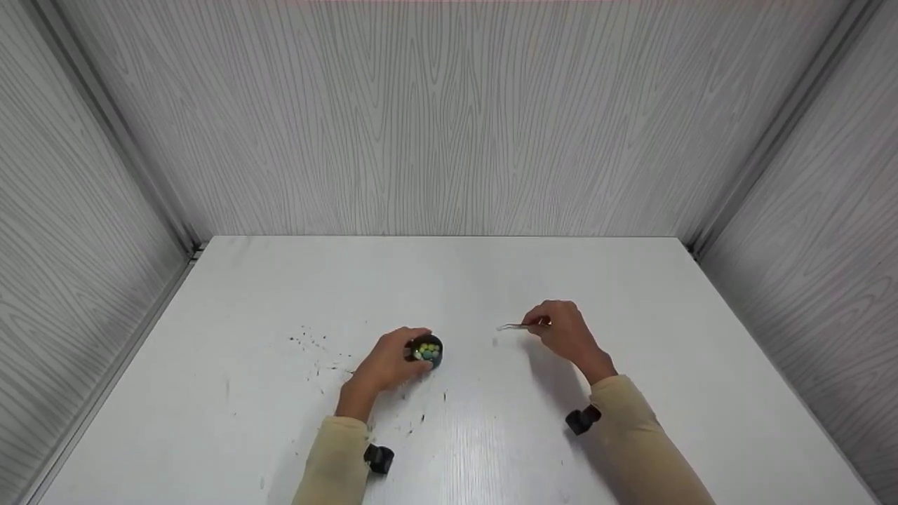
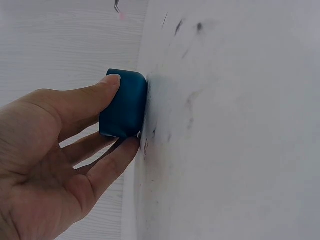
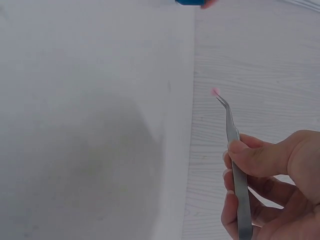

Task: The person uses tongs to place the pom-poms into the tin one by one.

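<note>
A small dark teal cup [image 2: 125, 105] stands on the white table, its base right at the surface in the left wrist view. My left hand [image 1: 393, 358] grips its sides between thumb and fingers. Several yellow, green and bluish round beads [image 1: 427, 350] fill the cup's mouth in the head view. To the right, my right hand [image 1: 565, 333] holds steel tweezers [image 3: 242, 195] with a bent tip, pinched between thumb and fingers above the table. A tiny pink, blurred bit [image 3: 215, 92] shows at the tweezer tips, which point leftward toward the cup.
The white table [image 1: 280, 273] bears dark specks and smudges [image 1: 309, 340] around and left of the left hand. Grey wood-grain panels [image 1: 449, 126] close off the back and both sides. A black wrist camera [image 1: 379, 459] sits on the left sleeve, another [image 1: 582, 419] on the right.
</note>
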Demonstrator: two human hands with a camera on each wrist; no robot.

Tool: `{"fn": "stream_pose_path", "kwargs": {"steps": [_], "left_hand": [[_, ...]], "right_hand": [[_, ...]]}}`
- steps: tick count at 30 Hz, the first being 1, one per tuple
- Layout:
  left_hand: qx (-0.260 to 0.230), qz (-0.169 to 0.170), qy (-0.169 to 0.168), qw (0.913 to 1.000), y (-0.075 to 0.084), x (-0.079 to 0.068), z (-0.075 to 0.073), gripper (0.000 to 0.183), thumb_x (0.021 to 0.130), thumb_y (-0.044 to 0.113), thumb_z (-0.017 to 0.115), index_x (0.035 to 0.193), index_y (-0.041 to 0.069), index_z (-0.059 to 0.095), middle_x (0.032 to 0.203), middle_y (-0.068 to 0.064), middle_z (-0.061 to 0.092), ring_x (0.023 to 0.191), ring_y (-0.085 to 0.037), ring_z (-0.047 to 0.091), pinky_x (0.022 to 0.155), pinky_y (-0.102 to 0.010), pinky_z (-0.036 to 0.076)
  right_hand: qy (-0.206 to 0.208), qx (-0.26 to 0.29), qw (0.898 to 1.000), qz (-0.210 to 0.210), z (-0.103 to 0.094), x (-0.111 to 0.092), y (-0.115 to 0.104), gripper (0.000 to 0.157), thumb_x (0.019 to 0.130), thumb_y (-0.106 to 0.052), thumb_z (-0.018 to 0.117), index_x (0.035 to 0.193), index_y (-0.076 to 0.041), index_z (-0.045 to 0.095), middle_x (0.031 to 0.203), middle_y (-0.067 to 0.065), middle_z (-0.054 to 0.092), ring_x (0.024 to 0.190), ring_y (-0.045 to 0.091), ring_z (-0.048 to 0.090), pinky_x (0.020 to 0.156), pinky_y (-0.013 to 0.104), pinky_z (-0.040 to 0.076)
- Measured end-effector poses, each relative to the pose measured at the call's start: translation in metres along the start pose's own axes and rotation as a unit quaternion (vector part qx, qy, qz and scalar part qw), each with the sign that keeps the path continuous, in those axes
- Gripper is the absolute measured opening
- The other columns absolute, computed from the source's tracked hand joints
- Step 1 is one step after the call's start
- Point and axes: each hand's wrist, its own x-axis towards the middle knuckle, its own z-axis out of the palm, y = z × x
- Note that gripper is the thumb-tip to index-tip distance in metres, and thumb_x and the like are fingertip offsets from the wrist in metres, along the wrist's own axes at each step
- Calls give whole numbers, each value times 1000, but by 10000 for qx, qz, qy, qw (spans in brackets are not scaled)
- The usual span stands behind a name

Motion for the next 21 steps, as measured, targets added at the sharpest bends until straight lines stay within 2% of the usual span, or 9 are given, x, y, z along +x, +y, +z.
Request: {"fn": "stream_pose_path", "kwargs": {"steps": [21], "left_hand": [[-86,224,34,9997,-2,0,0,56,92,12,77,144,7,58,139,-18,62,133,-38,57,112,-57,47]], "right_hand": [[-142,124,9995,-254,15,7,-24,17,86,9,74,89,-5,82,88,14,76,80,20,68,70,31,55]]}}
